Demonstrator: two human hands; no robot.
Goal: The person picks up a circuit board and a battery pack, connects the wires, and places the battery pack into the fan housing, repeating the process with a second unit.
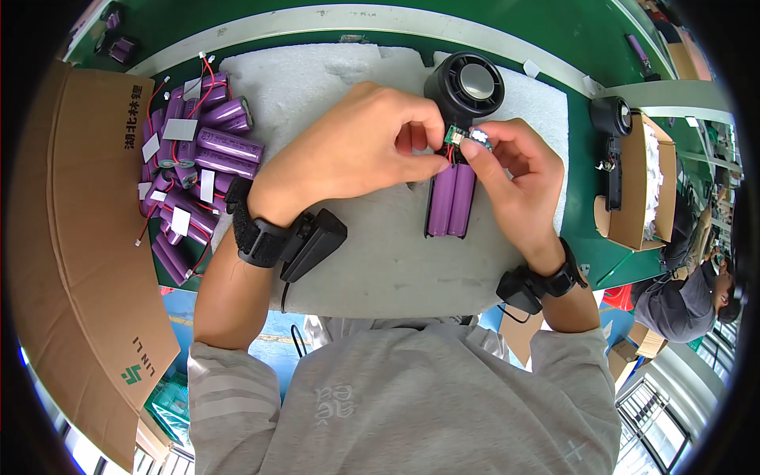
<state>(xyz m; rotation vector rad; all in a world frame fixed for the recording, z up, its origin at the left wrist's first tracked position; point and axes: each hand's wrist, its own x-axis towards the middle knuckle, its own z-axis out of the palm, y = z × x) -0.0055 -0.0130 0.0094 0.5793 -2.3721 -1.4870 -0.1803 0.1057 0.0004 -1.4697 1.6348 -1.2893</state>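
A black handheld fan lies on a pale foam pad, its round head [467, 85] at the far end and its handle opened. Two purple battery cells [450, 202] sit side by side in the handle. Between head and cells, a small green circuit board [455, 138] is raised, with red wires [451, 153] running to it. Thumb and forefinger of my right hand [518, 170] pinch the board at its right side. The curled fingers of my left hand [356, 150] close in at its left, fingertips at the red wires; the exact grip is partly hidden.
On the left lies a heap of purple battery packs [229, 142] with wire leads and white pads, beside a big cardboard box [87, 237]. Another black fan [611, 119] and an opened small carton [633, 198] stand at the right. A person [681, 305] sits farther off right.
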